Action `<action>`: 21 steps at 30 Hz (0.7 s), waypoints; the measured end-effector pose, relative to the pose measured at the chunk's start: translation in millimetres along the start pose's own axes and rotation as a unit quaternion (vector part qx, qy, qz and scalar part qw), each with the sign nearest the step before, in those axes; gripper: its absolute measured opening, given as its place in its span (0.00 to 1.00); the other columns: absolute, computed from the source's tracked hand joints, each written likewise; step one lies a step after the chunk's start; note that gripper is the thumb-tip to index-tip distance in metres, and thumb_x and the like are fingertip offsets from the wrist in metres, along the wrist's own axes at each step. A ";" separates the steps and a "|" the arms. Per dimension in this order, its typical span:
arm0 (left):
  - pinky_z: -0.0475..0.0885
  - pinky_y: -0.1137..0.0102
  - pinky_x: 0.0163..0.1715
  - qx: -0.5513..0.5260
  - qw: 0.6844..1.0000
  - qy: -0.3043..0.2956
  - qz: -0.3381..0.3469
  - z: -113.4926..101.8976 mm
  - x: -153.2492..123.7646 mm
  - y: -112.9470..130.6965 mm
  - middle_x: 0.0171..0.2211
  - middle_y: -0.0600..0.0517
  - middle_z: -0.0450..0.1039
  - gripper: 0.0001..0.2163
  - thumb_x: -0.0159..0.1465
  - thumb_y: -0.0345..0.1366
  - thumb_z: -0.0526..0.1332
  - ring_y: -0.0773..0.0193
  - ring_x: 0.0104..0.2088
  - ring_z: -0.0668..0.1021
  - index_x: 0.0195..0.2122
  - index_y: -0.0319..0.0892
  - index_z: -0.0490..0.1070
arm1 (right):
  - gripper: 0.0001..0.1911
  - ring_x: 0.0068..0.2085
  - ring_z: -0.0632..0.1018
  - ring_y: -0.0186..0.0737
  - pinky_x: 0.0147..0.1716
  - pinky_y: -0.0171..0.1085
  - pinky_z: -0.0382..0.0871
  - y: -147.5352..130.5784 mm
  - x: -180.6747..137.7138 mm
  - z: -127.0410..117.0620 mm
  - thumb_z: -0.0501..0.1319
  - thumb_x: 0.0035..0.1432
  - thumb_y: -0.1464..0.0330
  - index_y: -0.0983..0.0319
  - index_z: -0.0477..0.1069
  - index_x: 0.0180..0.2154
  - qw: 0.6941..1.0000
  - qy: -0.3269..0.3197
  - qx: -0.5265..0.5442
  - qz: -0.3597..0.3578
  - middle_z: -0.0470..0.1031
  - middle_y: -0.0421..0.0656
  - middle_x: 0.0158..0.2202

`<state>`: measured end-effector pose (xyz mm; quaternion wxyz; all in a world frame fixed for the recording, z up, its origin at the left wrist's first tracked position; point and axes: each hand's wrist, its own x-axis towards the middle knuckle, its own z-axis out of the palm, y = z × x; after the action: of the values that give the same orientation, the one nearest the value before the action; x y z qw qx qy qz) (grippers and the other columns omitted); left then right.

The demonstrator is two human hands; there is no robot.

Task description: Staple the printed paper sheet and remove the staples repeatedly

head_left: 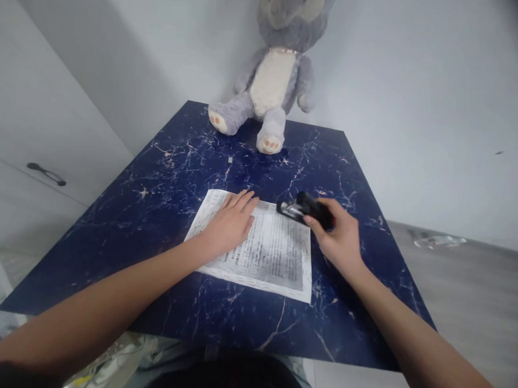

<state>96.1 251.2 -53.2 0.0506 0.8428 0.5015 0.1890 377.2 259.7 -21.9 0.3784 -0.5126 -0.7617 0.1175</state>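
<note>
Printed sheets of paper [277, 258] lie on the dark blue marbled table. Across their upper left part rests my left hand [232, 221], flat with the fingers stretched out. My right hand [341, 232] is closed around a black stapler [314, 209], its front end over the top right edge of the paper. The stapler is a little blurred, and I cannot tell whether it touches the sheets.
A large grey plush toy [275, 80] sits at the table's far edge against the wall. A small pale scrap [230, 159] lies in front of it. To the left is a white cabinet with a dark handle [46, 174]. A clear plastic wrapper [440, 241] lies on the floor at right.
</note>
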 end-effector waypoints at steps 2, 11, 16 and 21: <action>0.55 0.47 0.71 0.001 1.000 -0.015 0.003 2.6 -0.9 1.4 0.70 0.40 0.60 0.23 0.73 0.31 0.49 0.46 0.71 0.61 0.69 0.41 0.61 | 0.16 0.41 0.80 0.50 0.43 0.48 0.74 2.9 1.7 -9.3 0.66 0.62 0.62 0.59 0.74 0.50 0.997 0.056 -0.027 0.043 0.80 0.46 0.42; 0.69 0.48 0.55 0.052 0.998 -0.025 -0.007 -11.3 19.4 4.5 0.54 0.36 0.70 0.23 0.66 0.33 0.57 0.41 0.54 0.72 0.62 0.38 0.69 | 0.14 0.43 0.81 0.51 0.47 0.50 0.75 12.1 7.6 -12.8 0.66 0.59 0.67 0.57 0.75 0.47 0.995 0.048 -0.065 0.063 0.81 0.45 0.43; 0.72 0.55 0.51 -0.027 0.999 0.009 0.039 -12.7 48.1 -24.2 0.50 0.42 0.71 0.13 0.73 0.37 0.54 0.50 0.50 0.74 0.54 0.41 0.72 | 0.13 0.40 0.82 0.49 0.42 0.47 0.77 6.4 3.8 -8.7 0.67 0.61 0.63 0.55 0.76 0.48 0.996 0.064 -0.057 0.029 0.81 0.43 0.43; 0.70 0.56 0.55 -0.024 0.994 0.009 0.102 -11.3 39.9 -25.1 0.53 0.42 0.73 0.14 0.75 0.37 0.50 0.53 0.52 0.74 0.54 0.40 0.73 | 0.14 0.42 0.83 0.48 0.42 0.46 0.79 -10.5 -5.3 -4.8 0.67 0.63 0.65 0.53 0.76 0.51 0.995 0.066 -0.050 -0.048 0.81 0.43 0.45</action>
<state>88.1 296.8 -39.0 0.0469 0.8862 0.4089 0.2129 374.3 249.4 -15.1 0.4068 -0.5002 -0.7640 0.0274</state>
